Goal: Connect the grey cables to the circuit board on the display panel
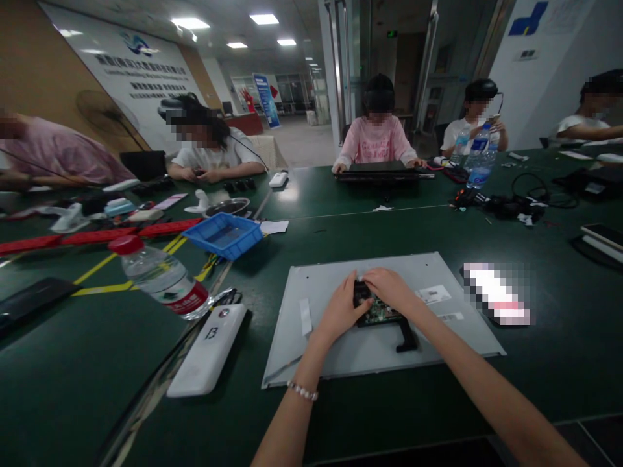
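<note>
A green circuit board in a black frame (382,314) lies on a flat grey metal panel (287,324). From its lower right corner sticks out a black hook-shaped arm (407,337). My left hand (343,310) grips the left side of the framed board, thumb over its face and fingers along the edge. Curled over the far edge is my right hand (390,289), its fingertips close to those of the left. What the right fingertips press on is partly hidden. White labels (433,294) show on the panel to the right.
A white power bank (209,350) and a water bottle (163,279) are to the left, with a blue tray (224,237) beyond. A lit phone (494,295) lies right of the panel. Across the green table, a person (377,139) holds a dark flat panel; other people sit alongside.
</note>
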Demonstrator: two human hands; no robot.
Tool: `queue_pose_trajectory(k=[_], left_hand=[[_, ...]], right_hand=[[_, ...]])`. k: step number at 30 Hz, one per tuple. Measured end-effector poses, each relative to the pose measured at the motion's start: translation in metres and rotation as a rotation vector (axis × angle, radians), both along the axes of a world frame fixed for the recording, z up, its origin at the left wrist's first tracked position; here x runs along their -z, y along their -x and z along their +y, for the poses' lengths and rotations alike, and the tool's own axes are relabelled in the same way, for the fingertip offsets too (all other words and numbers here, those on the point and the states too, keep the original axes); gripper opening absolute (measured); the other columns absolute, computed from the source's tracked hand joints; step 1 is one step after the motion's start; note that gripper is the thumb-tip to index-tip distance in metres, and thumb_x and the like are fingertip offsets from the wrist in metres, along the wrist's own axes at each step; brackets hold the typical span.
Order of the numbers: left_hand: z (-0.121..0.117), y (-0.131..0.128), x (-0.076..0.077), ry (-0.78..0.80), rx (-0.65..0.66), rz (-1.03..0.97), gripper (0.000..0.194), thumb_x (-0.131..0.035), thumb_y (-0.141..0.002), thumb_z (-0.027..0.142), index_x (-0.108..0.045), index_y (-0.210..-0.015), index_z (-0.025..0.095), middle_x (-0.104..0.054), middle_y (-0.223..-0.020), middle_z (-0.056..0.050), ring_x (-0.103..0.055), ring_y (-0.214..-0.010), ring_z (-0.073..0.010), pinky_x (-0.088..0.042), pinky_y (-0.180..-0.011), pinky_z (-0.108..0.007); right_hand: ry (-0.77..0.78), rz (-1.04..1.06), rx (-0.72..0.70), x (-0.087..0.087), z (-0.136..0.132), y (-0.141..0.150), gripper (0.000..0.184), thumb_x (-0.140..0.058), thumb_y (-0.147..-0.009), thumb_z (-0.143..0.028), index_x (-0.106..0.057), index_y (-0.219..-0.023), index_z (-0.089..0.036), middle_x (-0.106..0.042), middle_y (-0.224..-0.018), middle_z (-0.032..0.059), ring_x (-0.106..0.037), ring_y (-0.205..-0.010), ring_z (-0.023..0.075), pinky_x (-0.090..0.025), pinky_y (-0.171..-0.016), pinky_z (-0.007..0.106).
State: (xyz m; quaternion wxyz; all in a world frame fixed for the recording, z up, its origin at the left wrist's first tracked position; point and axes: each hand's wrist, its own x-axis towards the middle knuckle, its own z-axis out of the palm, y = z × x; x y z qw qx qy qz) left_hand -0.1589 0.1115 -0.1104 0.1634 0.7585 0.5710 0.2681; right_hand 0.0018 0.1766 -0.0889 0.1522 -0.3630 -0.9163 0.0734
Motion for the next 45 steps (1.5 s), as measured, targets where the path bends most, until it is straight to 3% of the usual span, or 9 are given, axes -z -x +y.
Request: queue_pose_trajectory(k=[9, 16, 20, 23, 27, 30, 34, 45], left_hand=[[0.001, 0.000, 0.000, 0.008, 0.017, -0.031, 0.072, -0.055, -0.083, 0.039, -0.021, -0.141, 0.014, -0.035, -0.143, -0.015, -0.036, -0.131, -0.0249, -0.030, -0.108, -0.040], [0.000, 0.001, -0.004, 0.015, 0.018, 0.003, 0.070, -0.053, -0.085, 0.042, -0.020, -0.141, 0.015, -0.035, -0.143, -0.014, -0.036, -0.130, -0.0250, -0.030, -0.108, -0.040], [-0.005, -0.002, -0.017, 0.004, -0.008, 0.054, 0.069, -0.048, -0.087, 0.046, -0.019, -0.142, 0.018, -0.033, -0.144, -0.014, -0.036, -0.130, -0.0267, -0.031, -0.106, -0.043], [-0.010, -0.004, -0.028, 0.006, -0.028, 0.088, 0.071, -0.045, -0.087, 0.052, -0.017, -0.143, 0.019, -0.030, -0.146, -0.013, -0.035, -0.130, -0.0282, -0.030, -0.106, -0.044], [-0.016, -0.003, -0.034, 0.091, 0.027, 0.130, 0.088, -0.051, -0.079, 0.060, -0.007, -0.145, 0.020, -0.017, -0.150, -0.015, -0.027, -0.134, -0.0318, -0.027, -0.107, -0.047], [-0.018, 0.001, -0.034, 0.168, 0.130, 0.172, 0.105, -0.058, -0.071, 0.065, 0.002, -0.145, 0.022, -0.006, -0.153, -0.014, -0.015, -0.138, -0.0340, -0.021, -0.109, -0.052], [-0.018, 0.003, -0.031, 0.191, 0.197, 0.213, 0.111, -0.064, -0.067, 0.062, 0.004, -0.145, 0.022, 0.000, -0.153, -0.014, -0.005, -0.139, -0.0331, -0.018, -0.111, -0.052], [-0.016, 0.004, -0.029, 0.184, 0.185, 0.224, 0.110, -0.063, -0.067, 0.060, 0.005, -0.146, 0.021, 0.000, -0.153, -0.012, -0.007, -0.139, -0.0323, -0.019, -0.112, -0.048]], right_hand=[[-0.004, -0.022, 0.002, 0.003, 0.001, 0.003, 0.023, -0.042, -0.088, -0.012, -0.065, -0.094, -0.015, -0.065, -0.097, 0.0097, -0.056, -0.097, 0.0199, -0.042, -0.086, 0.029], [0.069, 0.102, -0.056, -0.003, 0.003, -0.007, 0.023, -0.049, -0.085, -0.014, -0.063, -0.103, -0.015, -0.063, -0.106, 0.0105, -0.054, -0.104, 0.0206, -0.041, -0.093, 0.032], [0.106, 0.209, -0.058, -0.011, 0.006, -0.035, 0.028, -0.049, -0.086, -0.020, -0.061, -0.111, -0.018, -0.062, -0.113, 0.0092, -0.053, -0.108, 0.0207, -0.041, -0.096, 0.036], [0.135, 0.211, 0.039, -0.011, 0.007, -0.072, 0.029, -0.048, -0.086, -0.024, -0.060, -0.113, -0.019, -0.062, -0.115, 0.0087, -0.054, -0.109, 0.0221, -0.041, -0.096, 0.039], [0.189, 0.151, 0.173, -0.001, 0.002, -0.121, 0.028, -0.051, -0.083, -0.025, -0.063, -0.108, -0.019, -0.063, -0.111, 0.0093, -0.057, -0.105, 0.0240, -0.042, -0.094, 0.042], [0.254, 0.159, 0.196, 0.005, -0.006, -0.140, 0.029, -0.052, -0.080, -0.021, -0.064, -0.107, -0.020, -0.063, -0.110, 0.0086, -0.058, -0.102, 0.0229, -0.044, -0.092, 0.040], [0.330, 0.193, 0.186, 0.010, -0.014, -0.145, 0.029, -0.053, -0.078, -0.020, -0.064, -0.105, -0.022, -0.061, -0.110, 0.0075, -0.059, -0.097, 0.0208, -0.046, -0.086, 0.037], [0.417, 0.349, 0.309, 0.028, -0.011, -0.139, 0.025, -0.054, -0.076, -0.027, -0.064, -0.098, -0.020, -0.064, -0.092, 0.0063, -0.062, -0.078, 0.0184, -0.049, -0.070, 0.032]])
